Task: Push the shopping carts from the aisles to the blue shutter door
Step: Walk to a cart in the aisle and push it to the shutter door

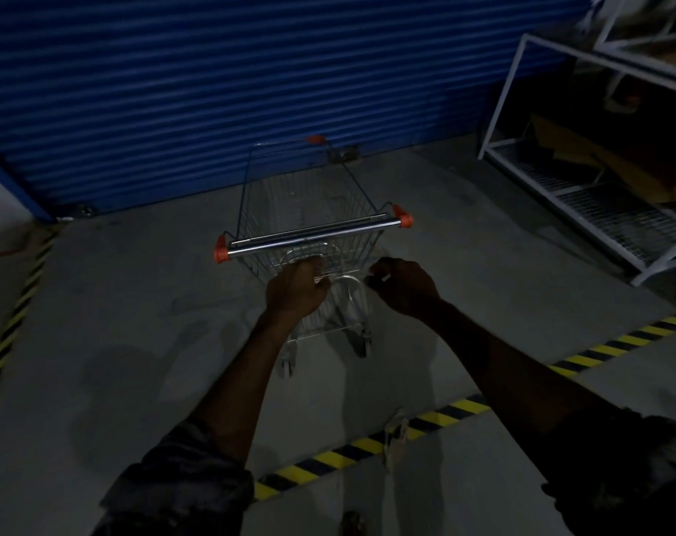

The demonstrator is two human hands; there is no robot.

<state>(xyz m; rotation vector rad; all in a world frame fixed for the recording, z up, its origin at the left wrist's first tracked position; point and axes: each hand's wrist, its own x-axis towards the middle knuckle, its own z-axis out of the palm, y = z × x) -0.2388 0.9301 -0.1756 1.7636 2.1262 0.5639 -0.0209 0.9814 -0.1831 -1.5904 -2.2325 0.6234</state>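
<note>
Head view. A shopping cart [309, 195] stands on the grey concrete floor [135, 303] with its nose near the foot of the blue shutter door [251, 90], past the yellow-and-black floor stripe [444, 413]. A white wire rack [560, 179] stands well apart to the right.

Handling: the basket is empty wire mesh on a steel frame, so it is likely light, stiff and free-rolling on its castors [361, 342]. It should answer to a small push and may swing sideways if pushed off-centre. The proper hold is the chrome handle bar [313, 236] between its orange end caps [221, 254], one hand toward each end for steering.

Grip: neither hand is on the bar; both hang below and behind it. The left hand [295, 290] lies against the rear wire panel with its fingers curled away from the camera. Whether they hook the wires or merely lie in front of them cannot be told in this dim light. The right hand [406, 290] is just beside the cart's rear right corner, apart from it, with its fingers curled into a loose fist that holds nothing visible.

Judgement: this cart appears to be at its destination.
</note>
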